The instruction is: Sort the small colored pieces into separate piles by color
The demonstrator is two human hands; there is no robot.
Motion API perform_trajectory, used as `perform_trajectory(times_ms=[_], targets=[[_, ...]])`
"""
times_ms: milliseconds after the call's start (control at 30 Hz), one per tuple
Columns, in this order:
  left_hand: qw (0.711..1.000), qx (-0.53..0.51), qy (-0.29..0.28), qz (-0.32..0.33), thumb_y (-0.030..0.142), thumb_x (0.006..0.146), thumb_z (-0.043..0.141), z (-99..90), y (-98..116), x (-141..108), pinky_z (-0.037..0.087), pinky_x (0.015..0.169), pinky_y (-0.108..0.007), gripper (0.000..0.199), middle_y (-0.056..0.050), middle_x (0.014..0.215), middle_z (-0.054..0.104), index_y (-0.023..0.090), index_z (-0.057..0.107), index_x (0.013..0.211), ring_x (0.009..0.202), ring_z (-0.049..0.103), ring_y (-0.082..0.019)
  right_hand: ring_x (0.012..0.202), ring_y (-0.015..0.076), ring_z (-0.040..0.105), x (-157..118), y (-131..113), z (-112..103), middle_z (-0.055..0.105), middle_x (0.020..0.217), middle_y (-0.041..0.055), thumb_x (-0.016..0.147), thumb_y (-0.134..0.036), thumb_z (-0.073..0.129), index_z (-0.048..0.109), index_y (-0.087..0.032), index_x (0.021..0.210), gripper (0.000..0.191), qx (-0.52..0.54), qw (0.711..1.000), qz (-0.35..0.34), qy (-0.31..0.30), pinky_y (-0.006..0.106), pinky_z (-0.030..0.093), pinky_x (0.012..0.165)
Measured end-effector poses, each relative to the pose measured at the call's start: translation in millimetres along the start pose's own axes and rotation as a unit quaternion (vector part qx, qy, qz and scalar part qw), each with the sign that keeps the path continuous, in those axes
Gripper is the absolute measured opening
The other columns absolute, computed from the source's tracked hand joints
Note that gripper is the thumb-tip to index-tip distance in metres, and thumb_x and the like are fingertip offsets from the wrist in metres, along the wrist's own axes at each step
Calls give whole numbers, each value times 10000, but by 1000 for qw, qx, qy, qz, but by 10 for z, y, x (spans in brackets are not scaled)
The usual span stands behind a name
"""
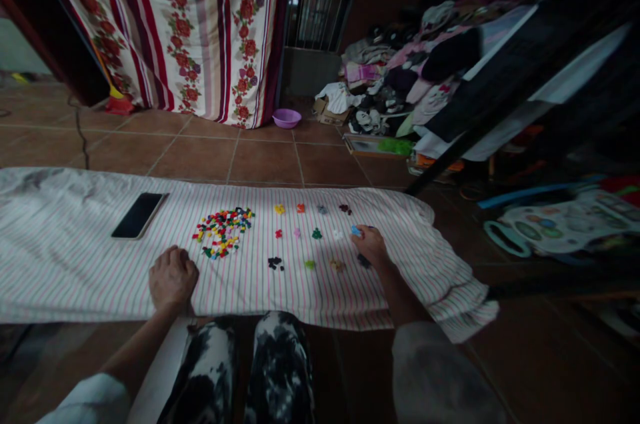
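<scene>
My right hand (370, 245) is at the right end of the sorted rows, its fingertips pinched at the small light blue toy bricks (356, 231). Dark grey bricks (364, 261) lie partly hidden below that wrist. My left hand (173, 276) rests palm down on the striped cloth (100, 277), fingers curled under; their inside is hidden. Between the hands spreads a mixed pile of coloured bricks (220, 232). Small single-colour groups lie in three rows, among them yellow (279, 209), orange (301, 208), dark green (317, 233), black (274, 263) and lime bricks (310, 265).
A phone (139, 215) lies on the cloth, left of the pile. Beyond the cloth are a tiled floor (200, 154), a purple basin (287, 119) and a flowered curtain (210, 31). Heaped clothes (390, 71) stand at the back right. My knees (280, 364) are against the near edge.
</scene>
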State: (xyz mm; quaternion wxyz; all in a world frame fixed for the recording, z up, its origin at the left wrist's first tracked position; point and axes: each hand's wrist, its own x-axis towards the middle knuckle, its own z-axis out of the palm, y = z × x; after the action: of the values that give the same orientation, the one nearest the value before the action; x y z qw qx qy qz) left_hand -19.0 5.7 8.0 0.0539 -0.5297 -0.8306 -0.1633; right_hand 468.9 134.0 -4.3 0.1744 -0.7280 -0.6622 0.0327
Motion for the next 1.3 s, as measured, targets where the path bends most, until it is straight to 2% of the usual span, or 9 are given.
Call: perform_trajectory(times_ms=[133,267,333,533,667,833,1000,1100,1300], targets=[[1000,0,10,1,234,852,424,15,-2,-5,417,905,-432,257,-142,1206,630,137,604,1007,1091,562,-293,951,253,564,8,-40,-27,626,798,83,755,-238,593,658,-130,1115,381,-14,999,16,-26,324,448,853],[1000,5,13,1,237,849,428,28,-9,-6,417,900,-430,263,-139,1215,627,137,603,1018,1096,561,-295,972,244,565,13,-98,-33,624,933,110,792,-238,573,627,-138,1210,434,-23,998,38,-40,311,447,839],[1000,5,11,3,241,849,428,33,-15,-4,419,896,-430,262,-135,1216,627,139,602,1018,1100,561,-297,969,233,571,13,-118,-32,627,969,116,793,-225,568,642,-138,1185,408,-18,999,33,-39,305,443,856],[1000,-1,19,8,239,853,429,50,-27,-4,424,899,-431,253,-132,1217,629,144,601,1012,1104,566,-298,970,241,573,6,-131,-40,651,878,106,771,-191,561,686,-140,1003,268,-7,999,8,-30,315,440,879],[1000,-4,20,4,234,848,434,60,-24,-4,428,893,-439,250,-135,1211,630,144,602,1011,1099,567,-302,939,237,582,6,-139,-47,652,870,102,755,-179,580,684,-152,1020,286,-3,1000,12,-18,311,442,865],[1000,-8,21,6,235,844,443,60,-30,-2,424,895,-445,249,-145,1206,629,141,602,1011,1095,564,-306,900,216,591,9,-147,-76,639,882,99,749,-208,613,671,-133,1095,359,-2,999,37,-32,289,444,847],[1000,-10,24,11,243,858,423,60,-40,-4,417,907,-439,259,-146,1208,627,136,602,1012,1101,560,-302,840,193,592,-8,-126,-105,614,820,56,745,-212,603,665,-145,1097,364,15,998,39,-37,295,452,834],[1000,-13,21,8,243,860,424,52,-34,-6,414,908,-443,265,-150,1215,623,136,602,1025,1102,555,-302,822,186,596,-30,-107,-129,620,841,62,736,-208,597,663,-133,1103,381,31,998,37,-35,291,458,837],[1000,-21,13,0,232,851,419,24,-15,-12,409,905,-438,275,-152,1220,618,134,602,1031,1100,548,-297,858,213,613,-103,-65,-232,663,931,100,748,-237,534,671,-144,1070,363,70,995,60,25,334,472,866]])
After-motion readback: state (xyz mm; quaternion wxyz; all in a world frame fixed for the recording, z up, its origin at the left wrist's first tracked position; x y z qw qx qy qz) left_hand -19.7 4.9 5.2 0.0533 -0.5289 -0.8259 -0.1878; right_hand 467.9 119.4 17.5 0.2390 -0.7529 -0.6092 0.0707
